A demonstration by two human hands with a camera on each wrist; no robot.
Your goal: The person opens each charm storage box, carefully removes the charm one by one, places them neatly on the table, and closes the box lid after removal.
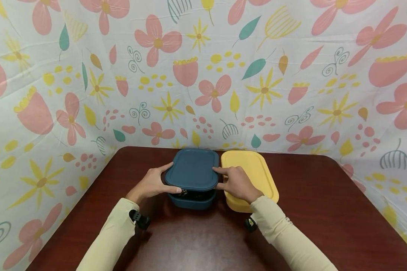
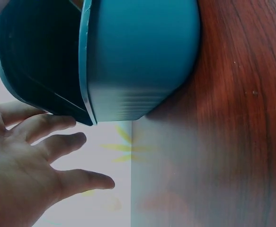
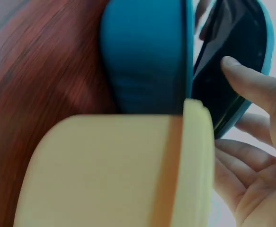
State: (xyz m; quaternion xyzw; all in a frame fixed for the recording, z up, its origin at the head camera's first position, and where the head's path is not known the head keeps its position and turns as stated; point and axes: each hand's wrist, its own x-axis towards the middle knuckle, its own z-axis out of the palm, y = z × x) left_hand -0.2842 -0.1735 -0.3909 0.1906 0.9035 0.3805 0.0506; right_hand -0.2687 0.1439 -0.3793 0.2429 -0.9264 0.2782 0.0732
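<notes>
A blue lidded box [image 1: 191,204] sits on the table, its blue lid [image 1: 191,169] tilted up at the front so a dark gap shows. My left hand [image 1: 152,182] grips the lid's left side, thumb along the front corner and fingers at the far left edge. At the right edge my right hand [image 1: 237,182] pinches the lid, its thumb [image 3: 251,82] against the dark underside. In the left wrist view the lid stands apart from the box wall [image 2: 142,56] at the front. The box's contents are mostly hidden in shadow.
Close to the right of the blue box stands a yellow box [image 1: 235,205] with its yellow lid [image 1: 252,169] on. Both rest on a dark reddish-brown wooden table [image 1: 196,241]. A flower-print cloth [image 1: 210,75] hangs behind and along the sides.
</notes>
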